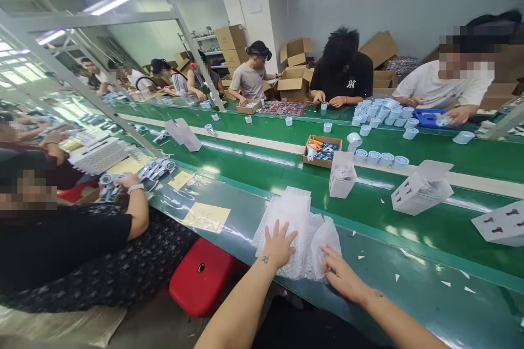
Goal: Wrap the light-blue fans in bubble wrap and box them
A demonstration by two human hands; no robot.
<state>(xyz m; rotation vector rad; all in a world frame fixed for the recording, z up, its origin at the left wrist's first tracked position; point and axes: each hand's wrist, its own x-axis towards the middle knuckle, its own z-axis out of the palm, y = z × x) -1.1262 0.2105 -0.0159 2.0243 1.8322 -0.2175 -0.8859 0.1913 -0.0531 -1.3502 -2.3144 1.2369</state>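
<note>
A stack of clear bubble wrap bags (295, 204) lies on the green bench in front of me. My left hand (279, 245) rests flat on the stack, fingers spread and holding nothing. At the right side of the pile, a puffed, crumpled bubble wrap bag (327, 237) stands a little higher. My right hand (339, 271) has its bent fingers on this bag's lower right edge, the index finger reaching over the plastic. The undersides of the right fingers are partly hidden.
Beyond the bench, a green conveyor (282, 166) carries open white boxes (343, 180), a carton of tools (323, 150) and several translucent cups (373, 157). Yellow paper (208, 217) lies to the left. A red stool (202, 275) stands between me and a seated co-worker (73, 240). Other people sit opposite.
</note>
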